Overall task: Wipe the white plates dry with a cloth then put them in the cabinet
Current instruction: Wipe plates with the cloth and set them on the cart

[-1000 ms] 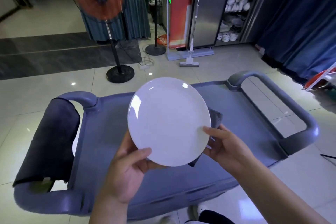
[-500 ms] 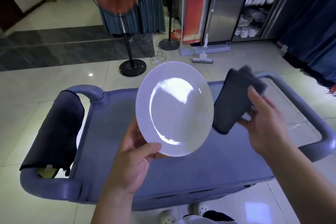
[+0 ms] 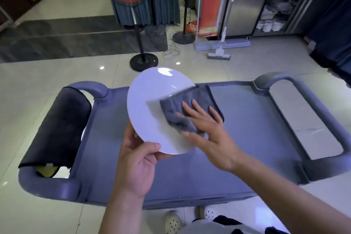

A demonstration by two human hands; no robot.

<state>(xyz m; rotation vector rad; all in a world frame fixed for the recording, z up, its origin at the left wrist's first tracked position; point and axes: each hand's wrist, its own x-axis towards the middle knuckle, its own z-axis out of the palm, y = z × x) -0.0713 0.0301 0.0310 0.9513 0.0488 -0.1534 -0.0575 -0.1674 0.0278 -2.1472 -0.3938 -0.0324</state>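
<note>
below, a grey cart [image 3: 237, 138] stands on glossy tiled floor [image 3: 47, 85].

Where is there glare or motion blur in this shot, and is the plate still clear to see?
Head view: glare sits on the upper rim of the white plate and in spots on the glossy floor tiles; the right hand and grey cloth are slightly smeared by motion; the plate outline stays clear; straight edges bow from the wide lens.
</note>
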